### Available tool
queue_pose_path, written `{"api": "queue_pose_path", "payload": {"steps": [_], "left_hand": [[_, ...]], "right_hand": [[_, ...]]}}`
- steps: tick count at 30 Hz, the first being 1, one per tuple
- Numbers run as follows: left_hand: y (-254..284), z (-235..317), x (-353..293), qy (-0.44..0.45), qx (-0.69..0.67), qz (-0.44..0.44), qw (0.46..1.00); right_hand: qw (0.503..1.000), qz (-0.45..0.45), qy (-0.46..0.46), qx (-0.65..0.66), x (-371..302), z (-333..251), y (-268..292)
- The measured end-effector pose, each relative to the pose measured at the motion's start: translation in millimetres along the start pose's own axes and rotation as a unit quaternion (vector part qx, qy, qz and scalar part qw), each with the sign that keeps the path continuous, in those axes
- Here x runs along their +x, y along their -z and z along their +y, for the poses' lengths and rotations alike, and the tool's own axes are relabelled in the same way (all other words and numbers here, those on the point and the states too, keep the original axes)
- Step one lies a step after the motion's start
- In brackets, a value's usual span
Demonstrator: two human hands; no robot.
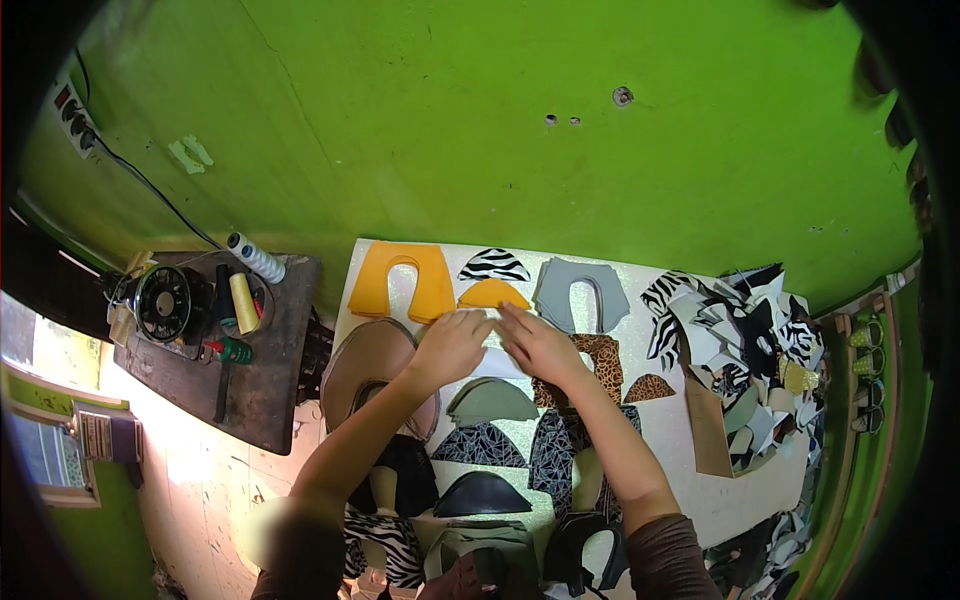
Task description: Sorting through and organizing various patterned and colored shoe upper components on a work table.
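Where your left hand [452,345] and right hand [543,350] converge above the pale tabletop [668,432], a white piece [498,363] shows between them, partly covered by the fingers. The governing relation is one of facing: your forearms come in from the lower edge and slant inward, so that the two sets of fingertips point away from you and nearly meet over the far part of this piece. The visible part of the white piece runs left to right, across your line of reach; its full outline is hidden. Directly beyond the fingertips lies the yellow half-moon piece [492,293], its straight edge toward you, its curve away, its long axis likewise running left to right. Your right fingertips are the nearer, at or just beside that straight edge; your left fingertips lie slightly short of it. Farther along the same line is the zebra-patterned half-moon [495,265], with the yellow U-shaped stack [372,285] to its left and the grey U-shaped stack [556,290] to its right. Fingers on both hands are extended; whether either hand pinches or merely presses the white piece, you cannot tell from this view.
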State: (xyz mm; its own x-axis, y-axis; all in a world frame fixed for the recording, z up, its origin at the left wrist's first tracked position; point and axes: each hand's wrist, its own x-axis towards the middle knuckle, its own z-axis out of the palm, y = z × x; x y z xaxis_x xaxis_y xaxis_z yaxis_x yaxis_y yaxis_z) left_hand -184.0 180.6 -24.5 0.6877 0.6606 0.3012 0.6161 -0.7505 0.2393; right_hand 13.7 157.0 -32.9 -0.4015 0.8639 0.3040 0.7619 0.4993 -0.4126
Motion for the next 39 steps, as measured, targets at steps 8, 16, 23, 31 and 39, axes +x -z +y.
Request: {"api": "queue_pose_path", "payload": {"steps": [8, 16, 23, 31, 39], "left_hand": [[-3, 5, -20, -0.004, -0.107, -0.12, 0.987], [-19, 1, -18, 0.003, -0.079, -0.074, 0.994], [-26, -8, -2, 0.065, -0.051, -0.038, 0.996], [-16, 4, -9, 0.097, -0.067, -0.004, 0.993], [9, 44, -55, -0.013, -0.133, -0.064, 0.989]], "right_hand": [[0.989, -0.096, 0.114, 0.01, -27, 0, 0], [0.998, -0.04, 0.051, 0.005, -18, -1, -14], [0.999, 0.023, 0.023, -0.03, 11, 8, -24], [0.997, 0.063, -0.041, 0.029, 4, -16, -3], [0.983, -0.16, 0.018, 0.092, -61, -50, 23]]}}
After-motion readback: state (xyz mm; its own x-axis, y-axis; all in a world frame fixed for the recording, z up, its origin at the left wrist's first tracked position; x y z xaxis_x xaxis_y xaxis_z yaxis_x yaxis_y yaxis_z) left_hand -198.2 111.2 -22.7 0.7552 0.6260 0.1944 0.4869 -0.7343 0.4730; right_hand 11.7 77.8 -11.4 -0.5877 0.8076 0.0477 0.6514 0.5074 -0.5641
